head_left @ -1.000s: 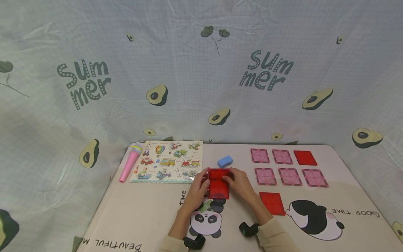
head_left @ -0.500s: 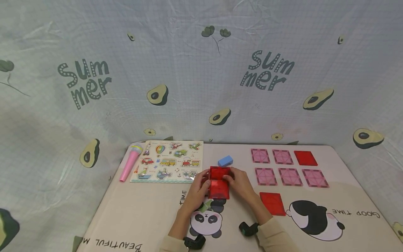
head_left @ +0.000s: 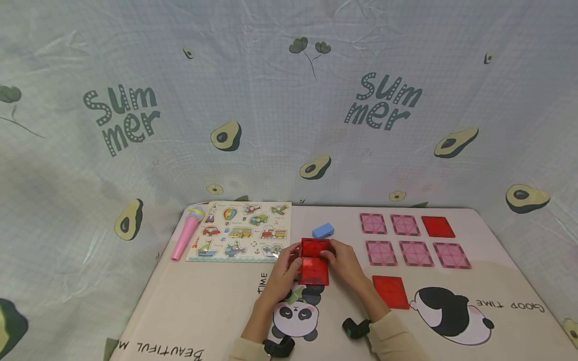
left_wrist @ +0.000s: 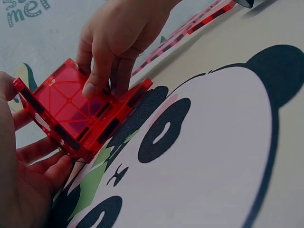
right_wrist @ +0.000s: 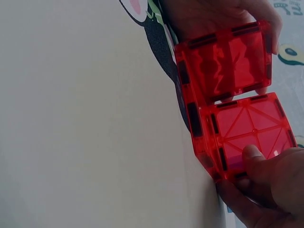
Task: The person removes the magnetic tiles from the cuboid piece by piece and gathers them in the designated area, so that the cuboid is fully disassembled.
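Red translucent magnetic tiles stand joined at the table's middle: one lies flat, with two others raised from its edges. My left hand holds the left raised tile; its fingers lie along the outer face in the left wrist view. With the thumb on the inner face and fingers behind, my right hand pinches the back tile. In the right wrist view a narrow gap shows between the two raised tiles. Part of the left hand is hidden behind red plastic there.
Right of the hands lie a loose red tile, another red tile and several pink tiles. A blue block sits just behind the joined tiles. Back left are a sticker-like picture board and a pink toy microphone.
Since one second ago the back tile has risen a little and its top edge stands higher in the head view. Over the last half second both hands hold nearly still.
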A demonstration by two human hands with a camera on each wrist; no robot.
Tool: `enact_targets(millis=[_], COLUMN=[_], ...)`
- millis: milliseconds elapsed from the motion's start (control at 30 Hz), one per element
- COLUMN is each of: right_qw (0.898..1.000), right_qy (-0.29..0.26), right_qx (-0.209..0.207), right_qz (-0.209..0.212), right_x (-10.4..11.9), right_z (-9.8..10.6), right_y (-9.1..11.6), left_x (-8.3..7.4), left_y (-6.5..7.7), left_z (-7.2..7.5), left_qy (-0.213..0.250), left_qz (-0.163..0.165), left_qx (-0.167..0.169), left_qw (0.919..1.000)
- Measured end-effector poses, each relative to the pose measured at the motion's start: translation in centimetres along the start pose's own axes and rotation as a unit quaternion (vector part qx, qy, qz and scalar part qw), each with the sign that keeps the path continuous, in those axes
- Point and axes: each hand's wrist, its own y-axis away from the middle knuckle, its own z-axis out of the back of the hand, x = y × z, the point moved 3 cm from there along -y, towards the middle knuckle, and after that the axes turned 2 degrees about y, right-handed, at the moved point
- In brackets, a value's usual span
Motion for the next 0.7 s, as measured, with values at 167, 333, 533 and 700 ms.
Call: enact_targets(millis=[167, 333, 533, 700], right_qw=[1.000, 1.000, 1.000, 1.000], right_qy=[0.003, 0.003, 0.001, -0.001], right_qx=[0.001, 0.001, -0.009, -0.012], right_qz=[-0.001, -0.004, 0.000, -0.002], right_x=[-0.13, -0.30, -0.41, -0.40], right_z=[-0.05, -0.13, -0.10, 0.03], right_y=[-0.08, -0.13, -0.13, -0.10], left_x=[-0.04, -0.78, -0.32, -0.40], left_y=[0.05, 0.22, 0.29, 0.23], left_z=[-0.02, 0.05, 0.01, -0.02], left_qy=[0.003, 0.008, -0.003, 0.001], left_qz=[0.000, 0.006, -0.002, -0.006], left_qx=[0.000, 0.006, -0.001, 0.000], left_qw=[1.0000, 0.9999, 1.0000, 1.0000])
